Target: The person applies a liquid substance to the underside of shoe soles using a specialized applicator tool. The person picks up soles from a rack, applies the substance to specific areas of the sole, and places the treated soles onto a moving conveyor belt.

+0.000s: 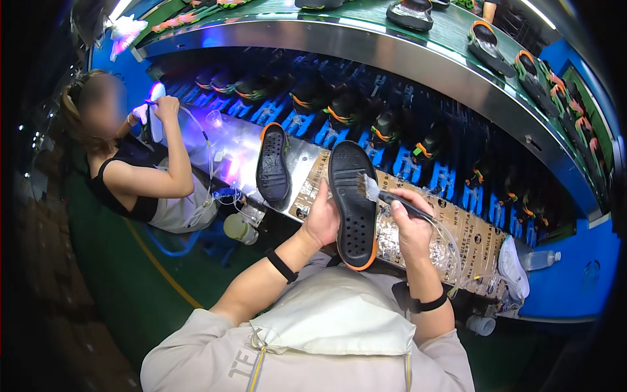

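My left hand (322,219) grips a black shoe sole (353,215) by its left edge and holds it upright, its inner face toward me. Orange trim runs round the sole's lower end, and rows of small holes fill that part. In my right hand (413,219) is a brush (406,204) with a dark handle. Its pale bristle end touches the sole's inner face near the middle. A thin clear tube trails from the brush handle down past my right wrist. Another black sole (273,163) with an orange end lies on the bench to the left.
Printed cardboard (450,245) covers part of the bench. Behind it, shoes sit on a row of blue holders (408,166) under a curved conveyor (418,55) carrying more soles. A co-worker (140,157) works at left. A clear bottle (542,260) and white shoe (514,268) lie right.
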`<state>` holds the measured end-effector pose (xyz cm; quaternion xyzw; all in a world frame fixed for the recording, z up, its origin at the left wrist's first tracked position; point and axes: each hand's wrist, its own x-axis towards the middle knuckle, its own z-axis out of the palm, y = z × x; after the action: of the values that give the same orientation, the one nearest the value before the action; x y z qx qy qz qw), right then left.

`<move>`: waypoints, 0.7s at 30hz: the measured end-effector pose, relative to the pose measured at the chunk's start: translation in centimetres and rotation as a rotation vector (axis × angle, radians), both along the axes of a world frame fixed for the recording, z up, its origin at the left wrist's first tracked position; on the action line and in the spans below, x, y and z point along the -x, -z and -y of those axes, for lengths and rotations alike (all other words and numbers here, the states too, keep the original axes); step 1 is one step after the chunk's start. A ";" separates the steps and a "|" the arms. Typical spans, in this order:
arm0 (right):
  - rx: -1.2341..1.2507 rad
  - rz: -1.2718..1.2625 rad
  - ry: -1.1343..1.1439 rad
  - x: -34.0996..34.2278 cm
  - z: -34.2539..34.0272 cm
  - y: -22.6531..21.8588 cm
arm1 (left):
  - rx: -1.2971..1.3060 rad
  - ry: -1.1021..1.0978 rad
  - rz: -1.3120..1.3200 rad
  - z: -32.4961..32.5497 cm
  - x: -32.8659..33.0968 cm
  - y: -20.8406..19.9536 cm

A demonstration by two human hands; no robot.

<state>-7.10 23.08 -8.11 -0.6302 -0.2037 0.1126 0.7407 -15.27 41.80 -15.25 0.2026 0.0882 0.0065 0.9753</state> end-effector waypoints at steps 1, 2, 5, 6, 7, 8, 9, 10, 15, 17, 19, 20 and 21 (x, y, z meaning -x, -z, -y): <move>-0.005 0.008 -0.003 0.2 -0.7 -0.6 | 0.003 -0.007 0.011 0.1 0.1 0.0; 0.008 0.024 0.001 0.2 -1.2 -0.8 | 0.009 -0.013 0.025 0.4 0.1 -0.1; 0.034 0.066 0.013 -0.1 -2.4 -0.9 | -0.003 -0.003 0.039 0.9 0.5 -0.4; 0.031 0.076 0.019 -0.2 -2.8 -0.7 | -0.006 0.009 0.042 1.0 0.6 -0.4; 0.028 0.087 0.025 -0.3 -3.1 -0.6 | -0.008 0.022 0.045 1.1 0.7 -0.4; 0.059 0.096 0.032 -0.3 -3.2 -0.5 | 0.001 0.025 0.038 1.2 0.9 -0.4; 0.054 0.107 0.047 -0.3 -3.5 -0.5 | 0.009 0.028 0.030 1.5 1.0 -0.5; 0.050 0.118 0.061 -0.3 -3.8 -0.4 | 0.017 0.031 0.023 1.6 1.1 -0.5; 0.108 0.175 0.096 0.6 -4.4 -1.3 | -0.081 -0.003 -0.002 2.3 1.4 -1.6; 0.158 0.197 0.090 1.1 -4.5 -1.3 | -0.139 -0.034 0.018 2.3 1.1 -1.4; 0.212 0.326 0.068 1.4 -4.4 -1.2 | -0.193 -0.072 0.057 2.2 0.5 -1.0; 0.243 0.441 0.048 1.4 -4.1 -1.2 | -0.193 -0.084 0.040 2.1 0.2 -1.4; 0.273 0.556 0.027 1.4 -3.7 -1.3 | -0.204 -0.102 0.053 1.6 -0.1 -1.0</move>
<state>-8.52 26.76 -6.80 -0.7332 -0.3732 -0.0478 0.5665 -15.18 40.18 -14.21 0.2960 0.0717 0.0705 0.9499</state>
